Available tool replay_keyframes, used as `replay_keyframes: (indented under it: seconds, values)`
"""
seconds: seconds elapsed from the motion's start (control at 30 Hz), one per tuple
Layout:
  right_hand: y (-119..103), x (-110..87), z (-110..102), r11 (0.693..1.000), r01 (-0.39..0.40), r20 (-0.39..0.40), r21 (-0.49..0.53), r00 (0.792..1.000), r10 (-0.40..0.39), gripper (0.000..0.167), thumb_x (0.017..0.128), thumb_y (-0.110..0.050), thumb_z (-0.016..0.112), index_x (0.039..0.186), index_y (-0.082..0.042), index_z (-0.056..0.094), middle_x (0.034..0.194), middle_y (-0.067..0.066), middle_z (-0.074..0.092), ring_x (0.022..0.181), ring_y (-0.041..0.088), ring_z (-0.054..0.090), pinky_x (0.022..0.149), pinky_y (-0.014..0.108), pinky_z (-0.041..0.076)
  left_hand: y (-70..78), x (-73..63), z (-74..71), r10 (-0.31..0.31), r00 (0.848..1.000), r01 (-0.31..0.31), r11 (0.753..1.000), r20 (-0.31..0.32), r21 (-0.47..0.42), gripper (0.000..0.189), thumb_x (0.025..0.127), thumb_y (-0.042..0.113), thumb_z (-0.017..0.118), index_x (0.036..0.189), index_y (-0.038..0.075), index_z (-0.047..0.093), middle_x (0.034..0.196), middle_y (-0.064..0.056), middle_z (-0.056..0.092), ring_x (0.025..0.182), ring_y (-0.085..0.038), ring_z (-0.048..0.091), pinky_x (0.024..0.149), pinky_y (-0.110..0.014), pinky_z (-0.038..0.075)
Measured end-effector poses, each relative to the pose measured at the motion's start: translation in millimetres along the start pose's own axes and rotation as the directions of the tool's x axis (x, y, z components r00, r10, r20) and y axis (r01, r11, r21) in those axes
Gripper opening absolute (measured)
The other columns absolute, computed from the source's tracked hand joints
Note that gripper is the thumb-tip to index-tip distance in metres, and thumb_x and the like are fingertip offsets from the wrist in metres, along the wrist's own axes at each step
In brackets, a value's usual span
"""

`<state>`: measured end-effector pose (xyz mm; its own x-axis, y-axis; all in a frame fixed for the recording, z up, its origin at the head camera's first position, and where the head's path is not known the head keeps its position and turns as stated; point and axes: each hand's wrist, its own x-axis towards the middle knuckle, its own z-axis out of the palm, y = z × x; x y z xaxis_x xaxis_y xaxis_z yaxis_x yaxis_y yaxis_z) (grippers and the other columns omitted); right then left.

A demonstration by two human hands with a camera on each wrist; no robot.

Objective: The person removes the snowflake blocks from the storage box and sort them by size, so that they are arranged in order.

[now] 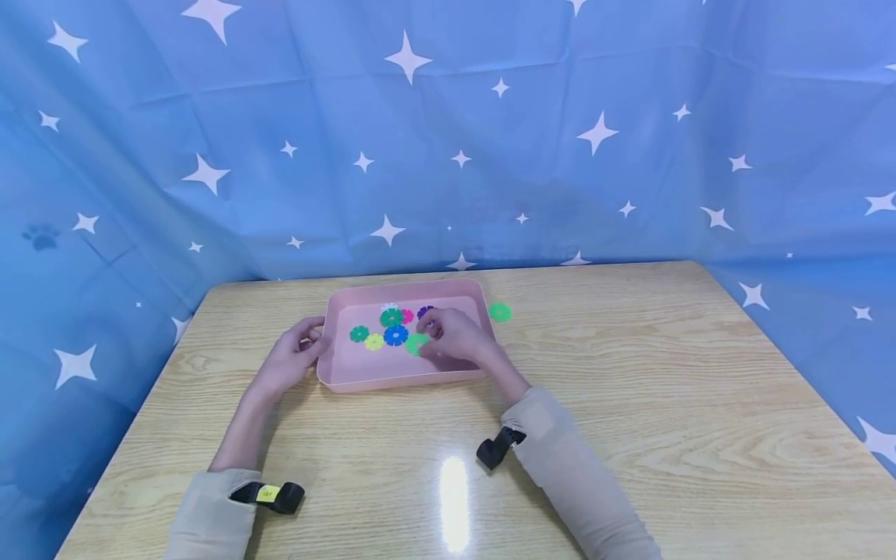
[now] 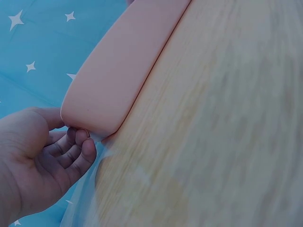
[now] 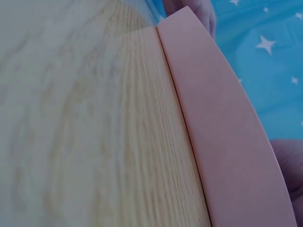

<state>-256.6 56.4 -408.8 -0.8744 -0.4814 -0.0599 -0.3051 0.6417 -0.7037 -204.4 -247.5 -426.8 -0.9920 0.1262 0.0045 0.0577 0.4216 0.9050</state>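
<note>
A pink tray (image 1: 392,381) lies on the table with several notched plastic discs inside. My left hand (image 1: 290,359) grips the tray's left side; in the left wrist view, the left hand (image 2: 42,156) has its fingers bent against the end wall of the tray (image 2: 109,80). Over the tray's right part is my right hand (image 1: 455,336), thumb and fingers spread apart, close to a light green disc (image 1: 415,344) and a purple disc (image 1: 424,312). Nearby lie a blue disc (image 1: 395,335), a yellow disc (image 1: 374,341) and green discs (image 1: 359,334). The right wrist view mostly hides that hand behind the tray wall (image 3: 227,123).
One bright green disc (image 1: 500,312) sits on the wooden table (image 1: 630,373) just outside the tray's right edge. A blue curtain (image 1: 448,155) with white stars hangs behind the table. Both wrists carry black straps with small devices.
</note>
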Motion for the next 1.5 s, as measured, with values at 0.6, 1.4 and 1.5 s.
replay_keyframes:
  seconds: [0.6,1.4,1.5]
  values:
    - [-0.7,-1.4,-3.0,0.999,-0.014,-0.02,0.05,1.0,0.015,0.028,0.084,-0.006,0.082,0.101,-0.005,0.059,0.094,0.005,0.061,0.089,0.02,0.056,0.082,0.029,0.051,-0.5,0.3,0.8,0.002,1.0,-0.002,1.0,0.001,-0.016,0.049,0.105,0.009,0.053,0.147,-0.01,0.038,0.105,-0.017,0.05,0.083,-0.016,0.056,0.063,-0.024,0.047]
    - [8.7,-12.9,-30.1,0.995,0.052,-0.099,0.081,0.994,-0.044,0.011,0.099,-0.019,0.068,0.094,-0.009,0.07,0.085,0.002,0.063,0.081,0.019,0.057,0.075,0.031,0.05,1.5,-0.7,-0.5,-0.007,1.0,0.007,0.999,0.006,-0.042,0.05,0.105,0.008,0.054,0.148,-0.01,0.037,0.105,-0.018,0.05,0.08,-0.012,0.055,0.065,-0.023,0.049]
    - [9.9,-13.6,-33.8,0.996,0.048,-0.133,0.07,0.99,-0.038,0.009,0.098,-0.019,0.069,0.1,-0.01,0.071,0.092,0.002,0.066,0.086,0.019,0.062,0.082,0.033,0.052,1.3,-0.3,0.1,-0.008,1.0,0.008,0.999,0.002,-0.036,0.049,0.105,0.008,0.054,0.148,-0.01,0.038,0.104,-0.018,0.051,0.079,-0.011,0.055,0.064,-0.023,0.049]
